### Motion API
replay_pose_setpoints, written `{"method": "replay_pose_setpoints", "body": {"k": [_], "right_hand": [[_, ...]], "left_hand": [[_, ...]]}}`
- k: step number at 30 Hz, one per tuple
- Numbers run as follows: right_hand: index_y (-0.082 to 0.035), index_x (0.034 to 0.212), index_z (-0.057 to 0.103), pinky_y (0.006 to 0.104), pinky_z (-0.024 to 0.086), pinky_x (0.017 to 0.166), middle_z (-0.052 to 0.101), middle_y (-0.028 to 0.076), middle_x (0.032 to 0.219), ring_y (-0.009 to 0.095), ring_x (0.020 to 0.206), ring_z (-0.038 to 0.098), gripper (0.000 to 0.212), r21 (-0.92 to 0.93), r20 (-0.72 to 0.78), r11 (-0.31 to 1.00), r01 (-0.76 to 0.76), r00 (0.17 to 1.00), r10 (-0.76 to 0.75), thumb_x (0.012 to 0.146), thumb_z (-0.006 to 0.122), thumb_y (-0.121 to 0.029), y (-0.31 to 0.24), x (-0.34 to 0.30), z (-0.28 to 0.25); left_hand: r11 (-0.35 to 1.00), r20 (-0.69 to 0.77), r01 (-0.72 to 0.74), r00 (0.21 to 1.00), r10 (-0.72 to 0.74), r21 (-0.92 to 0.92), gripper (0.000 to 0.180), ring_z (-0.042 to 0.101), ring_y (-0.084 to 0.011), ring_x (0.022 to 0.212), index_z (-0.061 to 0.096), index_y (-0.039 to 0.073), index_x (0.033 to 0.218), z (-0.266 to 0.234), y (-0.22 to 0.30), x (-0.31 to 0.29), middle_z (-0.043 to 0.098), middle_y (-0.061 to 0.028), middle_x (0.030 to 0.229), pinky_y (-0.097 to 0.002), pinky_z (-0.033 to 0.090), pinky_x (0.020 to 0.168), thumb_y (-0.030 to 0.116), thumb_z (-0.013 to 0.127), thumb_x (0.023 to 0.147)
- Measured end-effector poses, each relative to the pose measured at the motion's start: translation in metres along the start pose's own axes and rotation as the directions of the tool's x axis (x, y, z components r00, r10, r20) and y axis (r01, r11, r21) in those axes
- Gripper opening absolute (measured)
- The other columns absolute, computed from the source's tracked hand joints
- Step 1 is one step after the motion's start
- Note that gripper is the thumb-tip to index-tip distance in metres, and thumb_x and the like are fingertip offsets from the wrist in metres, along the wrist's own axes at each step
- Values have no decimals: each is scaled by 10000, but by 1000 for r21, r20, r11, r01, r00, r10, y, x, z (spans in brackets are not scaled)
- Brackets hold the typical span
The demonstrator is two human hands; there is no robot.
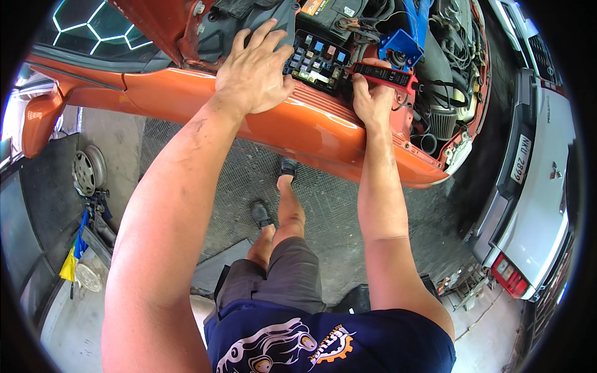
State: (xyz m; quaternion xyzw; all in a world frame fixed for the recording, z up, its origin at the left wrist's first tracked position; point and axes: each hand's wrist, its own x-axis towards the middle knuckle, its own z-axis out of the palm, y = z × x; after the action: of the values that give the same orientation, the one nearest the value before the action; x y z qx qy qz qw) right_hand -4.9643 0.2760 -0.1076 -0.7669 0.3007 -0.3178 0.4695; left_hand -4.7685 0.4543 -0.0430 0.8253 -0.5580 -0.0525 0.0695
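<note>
- Fuse box (317,59), black and open with small coloured fuses and relays showing, sits in the upper middle of the frame, inside the engine bay just behind the orange fender (292,121).
- Your right hand (372,99) grips a slim red tester (387,74) lying along the right edge of the fuse box; the fingers are curled shut around its near end, thumb underneath as far as I can tell.
- Your left hand (255,71) lies flat and spread on the fender edge and the cowl, fingers open and holding nothing, its fingertips just beside the left side of the box.
- Keep that left hand planted as your brace; it takes your weight as you lean over, so the right wrist can stay loose and move finely.
- Hold the tester low and steady, and bring its tip squarely onto one fuse at a time, so it does not bridge two neighbouring contacts.
- Mind the black cable (435,84) running off to the right of the tester toward the cone air filter (443,121); keep it clear of the blue bracket (401,46) above it.
- Whether the tip already touches a fuse is hidden by your fingers, so I cannot tell.
- A silver car (538,186) stands at the right of the frame, well apart.
</note>
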Motion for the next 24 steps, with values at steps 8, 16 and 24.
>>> {"method": "replay_pose_setpoints", "body": {"k": [8, 16, 24], "right_hand": [[-15, 1197, 626, 307, 585, 723, 746, 99, 954, 148, 815, 719, 308, -50, -38, 997, 58, 997, -60, 904, 711, -54, 13, 4, -3], [11, 1215, 591, 317, 601, 885, 763, 122, 1072, 184, 995, 748, 282, -83, 68, 995, 63, 996, -57, 951, 688, 27, 13, 16, -2], [44, 1170, 595, 343, 615, 880, 770, 144, 1061, 230, 996, 780, 207, -92, 105, 995, 40, 994, -30, 969, 616, 88, 16, 18, -2]], "left_hand": [[1000, 0, -16, 1000, 16, 26, 537, 215, -244, 1638, 653, 101, 1417, 3, 1, 2, 458, -97, 1650, -504, 177, 1330, 363, 622, 949], [1000, 0, -11, 1000, 11, 9, 544, 218, -247, 1637, 649, 102, 1420, 2, 0, 1, 465, -95, 1648, -510, 177, 1326, 364, 627, 944], [1000, 9, -12, 1000, 12, 4, 545, 224, -250, 1635, 653, 92, 1409, 2, -1, 2, 460, -102, 1648, -514, 182, 1324, 360, 627, 935]]}}
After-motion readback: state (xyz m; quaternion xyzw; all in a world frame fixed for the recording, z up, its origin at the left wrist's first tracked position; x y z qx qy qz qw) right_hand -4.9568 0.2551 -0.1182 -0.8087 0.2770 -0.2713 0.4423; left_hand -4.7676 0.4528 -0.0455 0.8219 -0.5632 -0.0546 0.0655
